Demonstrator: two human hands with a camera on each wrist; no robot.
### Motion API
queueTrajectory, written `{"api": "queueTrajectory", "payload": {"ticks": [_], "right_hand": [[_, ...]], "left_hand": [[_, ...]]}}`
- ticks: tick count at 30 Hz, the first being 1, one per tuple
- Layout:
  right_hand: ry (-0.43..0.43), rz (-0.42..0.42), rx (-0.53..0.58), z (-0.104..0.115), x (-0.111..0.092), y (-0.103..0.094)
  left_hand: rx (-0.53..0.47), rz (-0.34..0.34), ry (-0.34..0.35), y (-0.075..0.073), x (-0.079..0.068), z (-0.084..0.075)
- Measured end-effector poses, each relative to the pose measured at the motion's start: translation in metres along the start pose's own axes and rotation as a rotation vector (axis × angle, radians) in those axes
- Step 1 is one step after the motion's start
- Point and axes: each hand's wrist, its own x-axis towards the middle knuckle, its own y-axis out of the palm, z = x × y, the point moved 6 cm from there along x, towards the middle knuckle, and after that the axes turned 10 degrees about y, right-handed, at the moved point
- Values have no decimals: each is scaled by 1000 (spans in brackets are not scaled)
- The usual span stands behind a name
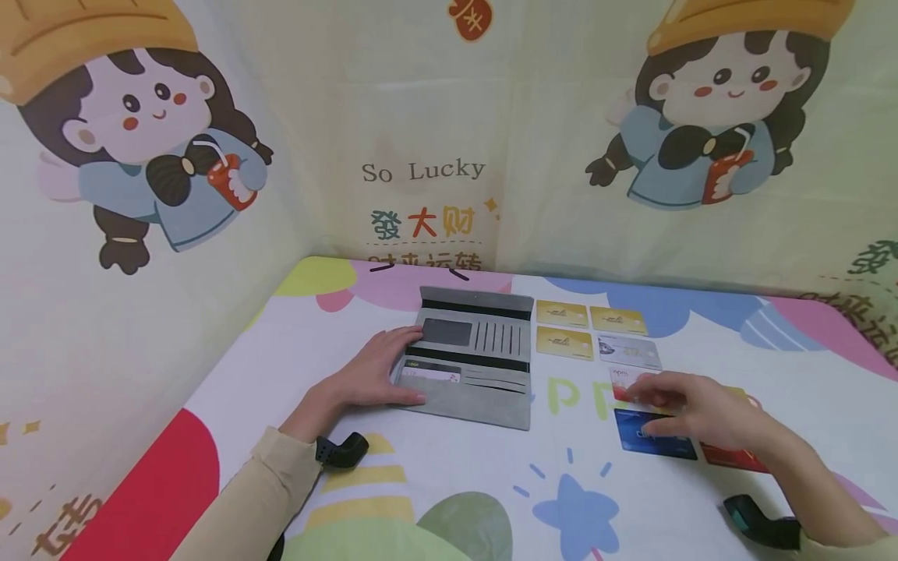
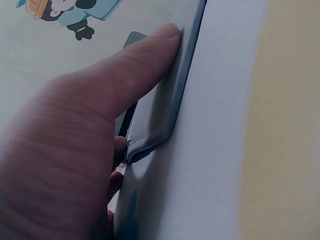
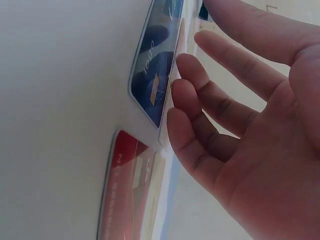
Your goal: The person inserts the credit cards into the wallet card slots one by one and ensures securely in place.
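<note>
A grey long wallet [image 1: 484,405] lies unfolded, with card slots and a dark window panel; one pinkish card [image 1: 435,374] sits in its lower left pocket. My left hand [image 1: 368,370] rests on the wallet's left edge, thumb laid over the lower flap and fingers along the side. Over the cards at the right, my right hand [image 1: 708,405] hovers with loosely bent fingers and nothing between them. Beneath it are a blue card [image 3: 155,70], a red card [image 3: 125,175] and a white-and-red card [image 1: 620,382]. The hand partly covers a yellowish card [image 1: 740,396].
Right of the wallet lie a silver card [image 1: 630,352] and several gold cards [image 1: 564,343], laid out in rows. A cartoon-printed cloth covers the table [image 1: 491,483], and a printed curtain [image 1: 547,156] rises behind it. Each wrist wears a black band.
</note>
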Motion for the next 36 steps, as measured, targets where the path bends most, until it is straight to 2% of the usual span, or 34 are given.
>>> {"api": "queueTrajectory", "payload": {"ticks": [6, 13, 28, 36], "right_hand": [[10, -17, -23, -4, -7, 5], [-19, -50, -89, 0, -7, 8], [-38, -69, -97, 1, -10, 7], [-59, -33, -79, 6, -7, 7]], "left_hand": [[-4, 11, -18, 0, 0, 0], [-8, 11, -36, -2, 0, -1], [-11, 19, -41, -1, -1, -2], [-6, 21, -43, -1, -1, -2]]}}
